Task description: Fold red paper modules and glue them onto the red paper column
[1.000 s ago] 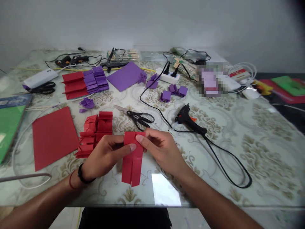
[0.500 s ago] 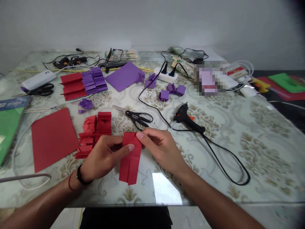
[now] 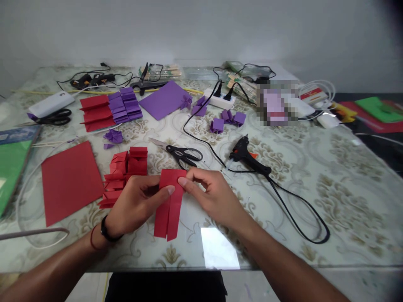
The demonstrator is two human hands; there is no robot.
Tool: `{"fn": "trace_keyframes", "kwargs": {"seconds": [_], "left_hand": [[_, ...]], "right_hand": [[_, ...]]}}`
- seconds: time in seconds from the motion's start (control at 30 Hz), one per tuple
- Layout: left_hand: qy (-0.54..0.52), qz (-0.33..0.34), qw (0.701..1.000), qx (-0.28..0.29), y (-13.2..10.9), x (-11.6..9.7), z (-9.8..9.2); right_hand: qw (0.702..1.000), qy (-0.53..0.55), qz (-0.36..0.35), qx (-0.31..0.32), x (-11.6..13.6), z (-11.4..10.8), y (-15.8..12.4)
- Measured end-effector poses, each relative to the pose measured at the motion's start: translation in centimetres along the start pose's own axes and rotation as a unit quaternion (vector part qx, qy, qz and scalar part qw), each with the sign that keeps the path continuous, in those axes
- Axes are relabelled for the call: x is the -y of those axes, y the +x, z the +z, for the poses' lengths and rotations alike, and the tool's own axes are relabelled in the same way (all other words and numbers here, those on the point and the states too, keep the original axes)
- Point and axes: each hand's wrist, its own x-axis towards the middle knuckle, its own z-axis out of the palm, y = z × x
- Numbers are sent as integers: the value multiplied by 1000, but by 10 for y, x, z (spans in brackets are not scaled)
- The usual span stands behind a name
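Both hands hold a folded red paper piece (image 3: 169, 207) above the near edge of the table; its lower end hangs in two long flaps. My left hand (image 3: 135, 205) pinches its left upper side between thumb and fingers. My right hand (image 3: 210, 195) pinches the upper right corner. A pile of folded red pieces (image 3: 124, 172) lies just left of my left hand. Black-handled scissors (image 3: 181, 153) lie right behind the hands.
A flat red sheet (image 3: 67, 180) lies at the left, a black glue gun (image 3: 248, 159) with its looping cord at the right. Purple folded pieces (image 3: 126, 105), a purple sheet (image 3: 165, 100), a power strip (image 3: 220, 100) and more tools fill the far side of the table. Green paper (image 3: 9, 167) sits at the left edge.
The red piece and both hands have drifted slightly left and away from me. The grip looks the same; nothing else on the table has moved.
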Motion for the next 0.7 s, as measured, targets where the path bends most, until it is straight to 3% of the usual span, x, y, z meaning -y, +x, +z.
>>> {"fn": "trace_keyframes", "kwargs": {"seconds": [0.1,0.3,0.5,0.7], "left_hand": [[10,-5,1000,18,0,0,0],[15,-3,1000,-21,1,0,-2],[-15,-31,999,17,7,-1,-5],[13,3,999,-34,8,-3,-6]], "right_hand": [[999,-36,-15,-15,0,0,-1],[999,-40,1,27,1,1,-1],[998,-68,-8,8,0,1,0],[997,-60,-4,38,0,0,0]]}}
